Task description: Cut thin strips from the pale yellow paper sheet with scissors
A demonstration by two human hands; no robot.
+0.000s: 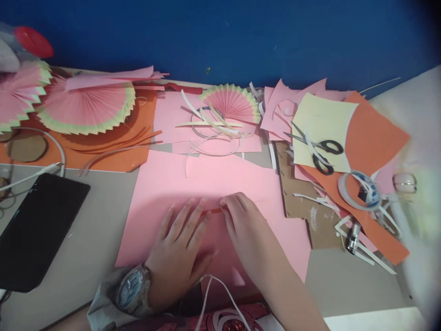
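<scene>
A large pink paper sheet (165, 184) lies in front of me. My left hand (179, 248) rests flat on it, fingers stretched out and a little apart, with a watch (131, 289) on the wrist. Between both hands runs a thin red-orange strip (212, 211), one end passing by the left fingertips. My right hand (244, 225) pinches the strip's other end, thumb and forefinger together. Its far end is hidden at the left fingers, so I cannot see its full length.
Pleated paper fans (89, 105) and orange paper (103, 154) lie at the back left, above a black phone-like device (43, 230). To the right are scissors (322, 154), a tape roll (360, 191), cardboard (298, 197) and paper scraps. A blue wall (220, 37) closes the back.
</scene>
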